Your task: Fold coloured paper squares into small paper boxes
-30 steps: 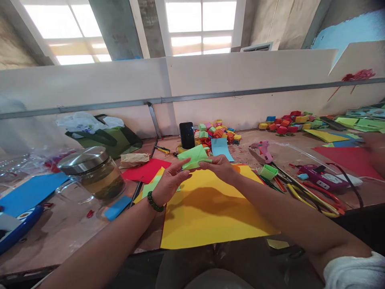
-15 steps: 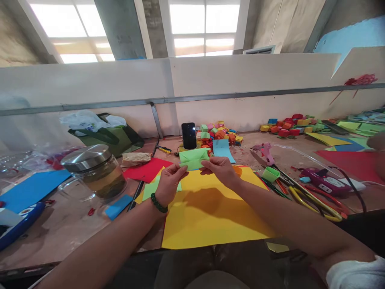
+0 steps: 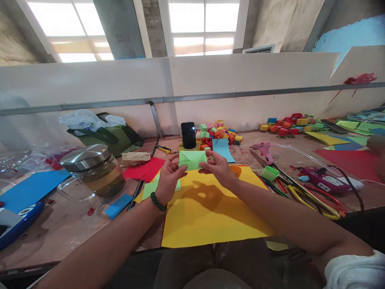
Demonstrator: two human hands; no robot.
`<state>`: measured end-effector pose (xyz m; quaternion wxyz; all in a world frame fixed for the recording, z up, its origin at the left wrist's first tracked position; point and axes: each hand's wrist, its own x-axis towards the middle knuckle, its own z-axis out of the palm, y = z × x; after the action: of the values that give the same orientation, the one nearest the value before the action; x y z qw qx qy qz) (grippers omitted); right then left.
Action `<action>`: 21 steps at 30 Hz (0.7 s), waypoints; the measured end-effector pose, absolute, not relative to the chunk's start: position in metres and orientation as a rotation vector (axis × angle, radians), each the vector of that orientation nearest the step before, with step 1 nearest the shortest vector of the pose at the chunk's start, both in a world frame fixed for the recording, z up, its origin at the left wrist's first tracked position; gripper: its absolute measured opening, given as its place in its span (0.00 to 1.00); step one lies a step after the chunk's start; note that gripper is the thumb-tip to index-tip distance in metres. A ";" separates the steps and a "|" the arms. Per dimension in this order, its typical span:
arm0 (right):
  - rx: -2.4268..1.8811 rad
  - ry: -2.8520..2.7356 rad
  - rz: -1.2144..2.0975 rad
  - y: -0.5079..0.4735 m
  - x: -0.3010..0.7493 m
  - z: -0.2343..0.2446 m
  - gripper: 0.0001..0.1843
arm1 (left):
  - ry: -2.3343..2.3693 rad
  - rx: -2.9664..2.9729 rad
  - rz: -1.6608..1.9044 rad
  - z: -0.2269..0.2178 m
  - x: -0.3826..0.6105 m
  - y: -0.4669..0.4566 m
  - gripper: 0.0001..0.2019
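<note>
A small folded light green paper (image 3: 192,159) is held up above the table between both hands. My left hand (image 3: 168,180), with a green bead bracelet on its wrist, pinches the paper's left side. My right hand (image 3: 219,167) pinches its right side. The paper shows diagonal creases and faces me. Under the hands lies a large yellow sheet (image 3: 210,212), with a light green sheet (image 3: 152,188) and a red sheet (image 3: 144,170) to its left.
A glass jar with a steel lid (image 3: 93,170) stands at the left. A black phone (image 3: 188,135) is propped behind the hands beside a pile of coloured paper cubes (image 3: 218,132). Glue guns (image 3: 264,149), scissors (image 3: 313,200) and a green cup (image 3: 268,173) lie right.
The green paper was folded smaller and turned upright to face me. Both hands drew closer together and rose slightly.
</note>
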<state>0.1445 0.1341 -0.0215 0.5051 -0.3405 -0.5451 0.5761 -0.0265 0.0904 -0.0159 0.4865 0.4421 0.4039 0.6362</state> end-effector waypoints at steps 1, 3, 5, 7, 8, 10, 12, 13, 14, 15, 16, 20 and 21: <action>-0.808 -1.319 1.399 0.135 0.145 -0.022 0.36 | 0.985 1.074 1.501 -0.016 -0.027 0.090 0.33; -0.775 -1.335 1.406 0.137 0.146 -0.024 0.36 | 0.992 1.092 1.412 -0.016 -0.028 0.091 0.31; -0.736 -1.354 1.402 0.137 0.146 -0.025 0.36 | 1.009 1.126 1.356 -0.016 -0.030 0.092 0.27; -0.705 -1.372 1.403 0.136 0.145 -0.025 0.36 | 1.048 1.147 1.348 -0.016 -0.031 0.092 0.24; -0.699 -1.384 1.403 0.135 0.145 -0.024 0.36 | 1.073 1.152 1.360 -0.016 -0.031 0.093 0.23; -0.705 -1.416 1.409 0.132 0.144 -0.023 0.35 | 1.122 1.169 1.392 -0.015 -0.032 0.093 0.22; -0.723 -1.426 1.420 0.130 0.144 -0.022 0.34 | 1.144 1.196 1.411 -0.014 -0.032 0.092 0.21; -0.728 -1.416 1.430 0.129 0.144 -0.022 0.33 | 1.144 1.203 1.410 -0.014 -0.032 0.091 0.21; -0.731 -1.402 1.442 0.129 0.144 -0.022 0.33 | 1.140 1.202 1.401 -0.014 -0.032 0.091 0.21; -0.732 -1.386 1.453 0.129 0.144 -0.022 0.32 | 1.133 1.197 1.382 -0.013 -0.031 0.090 0.21; -0.732 -1.375 1.459 0.130 0.144 -0.023 0.32 | 1.123 1.191 1.355 -0.013 -0.031 0.089 0.21; -0.724 -1.396 1.451 0.132 0.145 -0.024 0.30 | 1.099 1.207 1.251 -0.011 -0.030 0.087 0.22; -0.720 -1.408 1.452 0.133 0.146 -0.024 0.29 | 1.105 1.209 1.243 -0.012 -0.030 0.087 0.22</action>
<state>0.1456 0.1326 -0.0238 0.4773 -0.2948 -0.5763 0.5943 -0.0300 0.0868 -0.0116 0.5163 0.5034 0.4603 0.5178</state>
